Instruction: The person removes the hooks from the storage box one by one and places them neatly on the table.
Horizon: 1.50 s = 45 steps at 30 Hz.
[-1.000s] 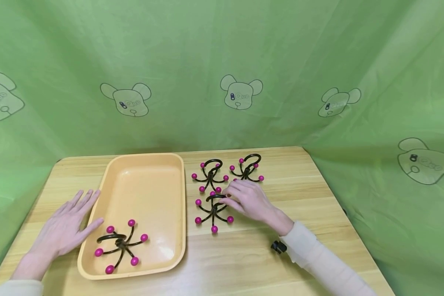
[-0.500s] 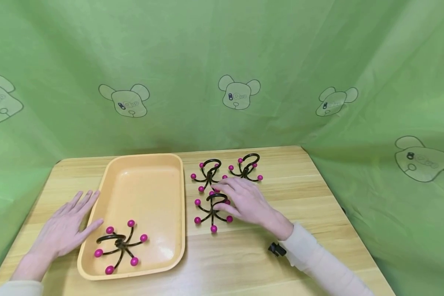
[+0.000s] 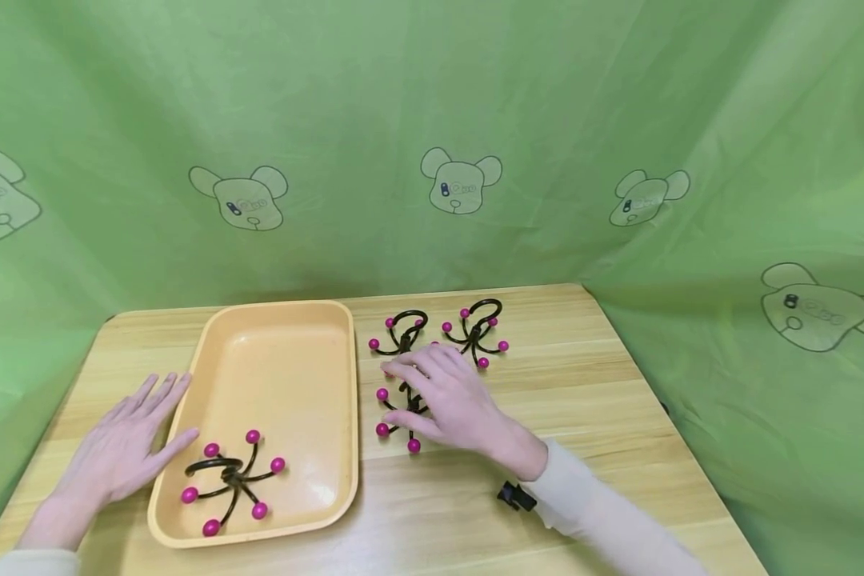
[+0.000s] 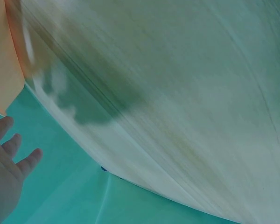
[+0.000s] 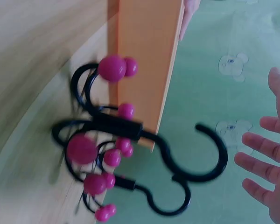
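My left hand lies with straight, spread fingers along the left rim of a peach tray. In that tray sits a black multi-arm hook hanger with pink ball tips. My right hand is over the nearest of three similar hangers on the table, covering part of this front hanger in the head view. In the right wrist view, the loosely spread right fingers are apart from its hook end. Behind it stand the back left hanger and the back right hanger.
The wooden table carries the tray on the left and the hangers right of it. A green curtain with bear-head drawings surrounds the back and sides. A small black fitting is at the right wrist.
My right hand has moved left across the front hanger, its fingers spreading as it goes. The left hand and the hanger in the tray stay put; the view shifts slightly.
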### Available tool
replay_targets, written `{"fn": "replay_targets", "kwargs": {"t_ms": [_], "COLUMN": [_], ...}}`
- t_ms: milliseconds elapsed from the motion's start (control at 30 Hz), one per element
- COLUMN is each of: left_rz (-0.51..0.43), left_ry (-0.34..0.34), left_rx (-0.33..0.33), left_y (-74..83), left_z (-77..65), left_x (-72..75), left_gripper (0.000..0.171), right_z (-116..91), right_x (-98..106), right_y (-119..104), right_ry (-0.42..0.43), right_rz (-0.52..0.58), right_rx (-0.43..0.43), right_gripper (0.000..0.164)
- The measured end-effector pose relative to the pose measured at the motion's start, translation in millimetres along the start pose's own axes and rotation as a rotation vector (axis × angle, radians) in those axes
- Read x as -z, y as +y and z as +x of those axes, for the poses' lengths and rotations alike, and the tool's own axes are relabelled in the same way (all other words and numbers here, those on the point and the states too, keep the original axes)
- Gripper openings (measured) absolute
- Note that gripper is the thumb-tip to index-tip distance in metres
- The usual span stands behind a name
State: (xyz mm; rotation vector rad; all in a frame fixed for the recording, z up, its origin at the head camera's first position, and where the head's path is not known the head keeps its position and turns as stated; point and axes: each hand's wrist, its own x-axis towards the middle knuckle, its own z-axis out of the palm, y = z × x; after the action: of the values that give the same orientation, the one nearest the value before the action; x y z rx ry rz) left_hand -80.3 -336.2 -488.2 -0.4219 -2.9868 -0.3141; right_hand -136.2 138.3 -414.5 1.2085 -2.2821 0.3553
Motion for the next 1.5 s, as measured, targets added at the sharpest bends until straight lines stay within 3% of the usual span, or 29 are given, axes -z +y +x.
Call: {"fn": "replay_targets", "kwargs": {"t_ms": [200, 333, 533, 967, 1500], "left_rz": [-0.003, 0.004, 0.024, 0.014, 0.012], "left_ry": [-0.011, -0.009, 0.01, 0.004, 0.024], "left_rx": [0.002, -0.002, -0.016, -0.013, -0.023], "left_y": [0.4, -0.2, -1.6, 0.7, -0.2], "left_z": [1.8, 0.0, -2.6, -3.3, -3.9], "left_x": [1.2, 1.4, 1.7, -0.1, -3.0], "left_gripper": [0.085, 0.085, 0.086, 0.084, 0.085], "right_z": [11.4, 20.7, 34.4, 62.8, 96.2], "right_x": [-3.9, -7.5, -11.5, -22.0, -49.9], "right_y": [-19.0, -30.9, -51.1, -94.7, -102.3], "right_ry": [0.05, 0.063, 0.084, 0.087, -0.011], "right_rz": [0.025, 0.045, 0.04, 0.057, 0.086], "right_rx": [0.047, 0.087, 0.145, 0.276, 0.28], "right_gripper": [0.073, 0.064, 0.068, 0.064, 0.053]}}
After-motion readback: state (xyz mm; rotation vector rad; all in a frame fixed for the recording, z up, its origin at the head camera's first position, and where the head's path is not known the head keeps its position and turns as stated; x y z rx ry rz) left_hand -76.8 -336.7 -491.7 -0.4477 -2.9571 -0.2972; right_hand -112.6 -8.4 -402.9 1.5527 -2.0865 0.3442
